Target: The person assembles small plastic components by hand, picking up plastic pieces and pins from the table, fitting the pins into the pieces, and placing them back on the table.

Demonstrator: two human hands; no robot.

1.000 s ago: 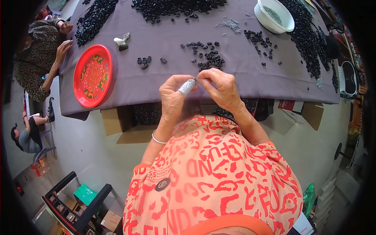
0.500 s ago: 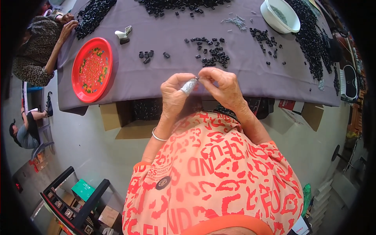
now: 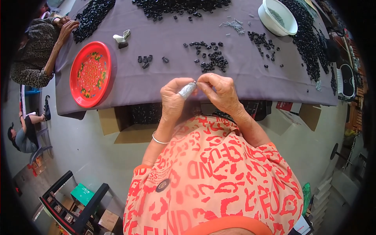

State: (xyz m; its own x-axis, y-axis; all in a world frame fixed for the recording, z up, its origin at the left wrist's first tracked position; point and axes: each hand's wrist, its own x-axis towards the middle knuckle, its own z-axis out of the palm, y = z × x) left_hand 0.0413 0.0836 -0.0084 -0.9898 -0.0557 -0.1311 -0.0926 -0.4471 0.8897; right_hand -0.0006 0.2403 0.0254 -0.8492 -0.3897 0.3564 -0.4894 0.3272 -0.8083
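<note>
Both my hands meet in front of my chest, by the near edge of the cloth-covered table (image 3: 156, 88). A silvery wrap (image 3: 187, 90) covers one finger of my left hand (image 3: 173, 97), whose thumb and fingers pinch a tiny dark piece too small to name. My right hand (image 3: 220, 92) has its thumb and forefinger pinched at the same spot, touching the fingertips of the left. Just beyond them lie a cluster of small black plastic parts (image 3: 213, 60) and, farther left, a few more black parts (image 3: 145, 60).
A red floral tray (image 3: 91, 74) lies at the left. At the back right, a white bowl (image 3: 277, 17) holds small grey pins, with loose grey pins (image 3: 235, 26) beside it. Black heaps (image 3: 176, 7) line the far side. A co-worker's hand (image 3: 68, 28) works at the far left.
The table and its contents sit slightly lower and farther left in view. My hands stay pinched together, with only a small shift of the right fingers.
</note>
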